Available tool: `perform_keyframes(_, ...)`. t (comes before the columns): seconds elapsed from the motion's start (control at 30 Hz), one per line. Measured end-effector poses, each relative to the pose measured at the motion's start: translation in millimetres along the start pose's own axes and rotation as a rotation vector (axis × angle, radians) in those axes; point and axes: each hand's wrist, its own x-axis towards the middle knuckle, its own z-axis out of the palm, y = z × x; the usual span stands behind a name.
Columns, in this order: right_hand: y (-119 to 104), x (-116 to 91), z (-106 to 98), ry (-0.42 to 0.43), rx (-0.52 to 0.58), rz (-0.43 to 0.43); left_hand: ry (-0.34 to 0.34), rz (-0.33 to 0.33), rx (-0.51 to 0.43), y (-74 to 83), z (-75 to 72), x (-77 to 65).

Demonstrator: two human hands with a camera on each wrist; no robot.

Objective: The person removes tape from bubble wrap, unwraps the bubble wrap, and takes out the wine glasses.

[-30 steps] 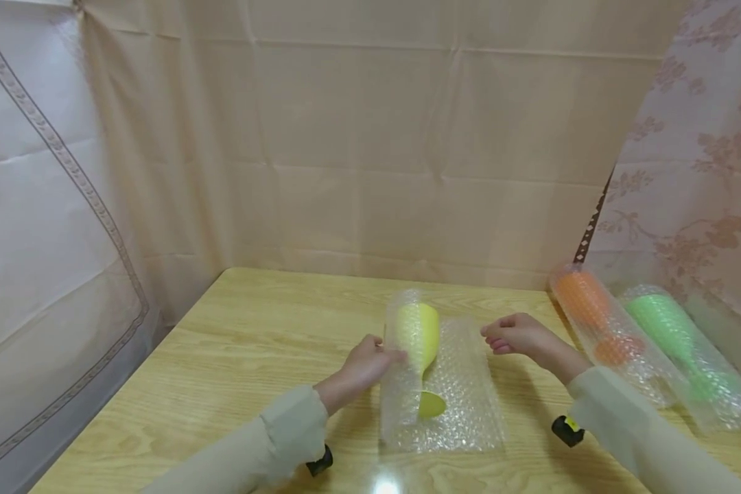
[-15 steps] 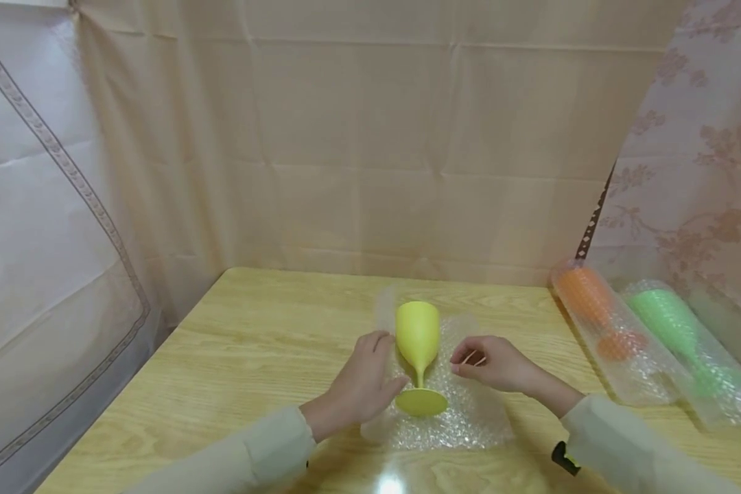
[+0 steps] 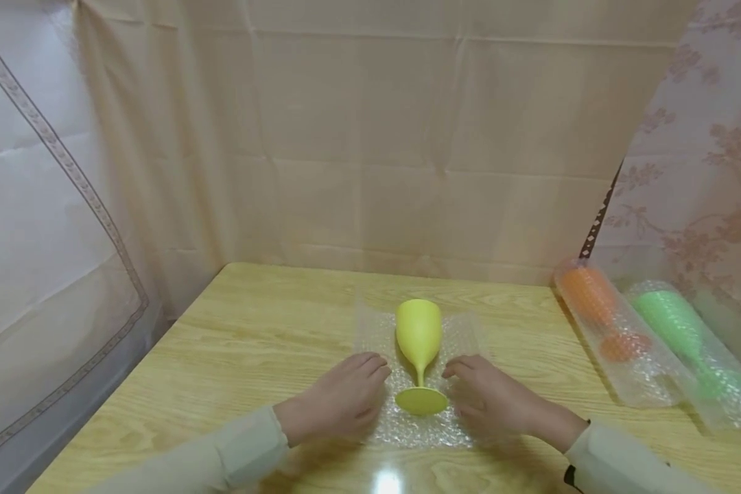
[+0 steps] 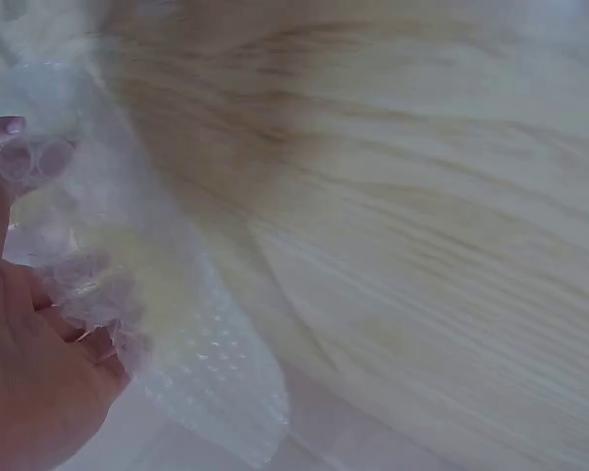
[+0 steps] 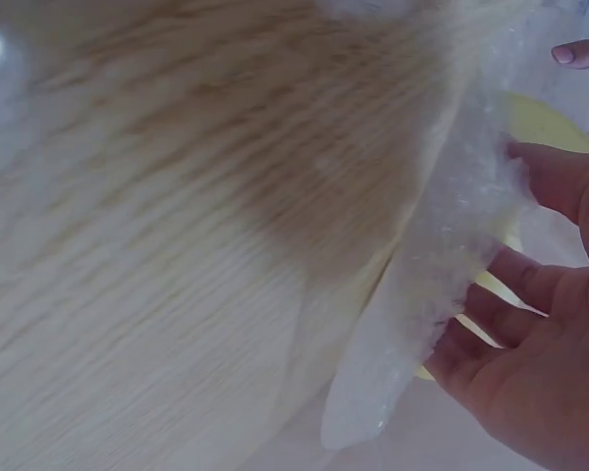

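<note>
Left hand point(image 3: 336, 398) and right hand point(image 3: 497, 401) set toward the table's near edge, at the left and right borders of a bubble wrap sheet point(image 3: 422, 432). Each hand's fingers bent, touching the film; whether either pinches it, cannot tell. Yellow goblet point(image 3: 418, 329) between them, lying on the sheet, foot toward the near edge of the table point(image 3: 253, 343), bowl toward the far edge. By the right edge: green goblet point(image 3: 669, 319) and, nearer the far right corner, orange goblet point(image 3: 589, 295), both bubble-wrapped. Beige cloth point(image 3: 346, 137) behind the far edge.
</note>
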Motion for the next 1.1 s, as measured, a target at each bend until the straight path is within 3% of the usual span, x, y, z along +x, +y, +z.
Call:
perform_keyframes(0.27, 1.5, -10.0, 2.4, -0.033, -0.067, 0.009, -0.133, -0.020, -0.112, -10.1, 12.7, -12.7)
perform_keyframes(0.4, 6.3, -17.4, 3.7, -0.036, -0.057, 0.040, -0.166, -0.065, -0.224, -16.1, 18.5, -18.3)
perform_keyframes(0.57, 18.2, -24.1, 9.6, 0.000, -0.075, -0.016, -0.179, -0.095, -0.324, -24.4, 22.5, -23.6)
perform_keyframes(0.83, 25.9, -25.3, 11.8, 0.030, -0.090, -0.094, -0.152, -0.053, -0.337, -34.5, 32.6, -26.2)
perform_keyframes(1.1, 23.8, -21.2, 9.4, -0.001, -0.075, -0.092, -0.151, -0.054, -0.328, -33.1, 38.8, -27.7)
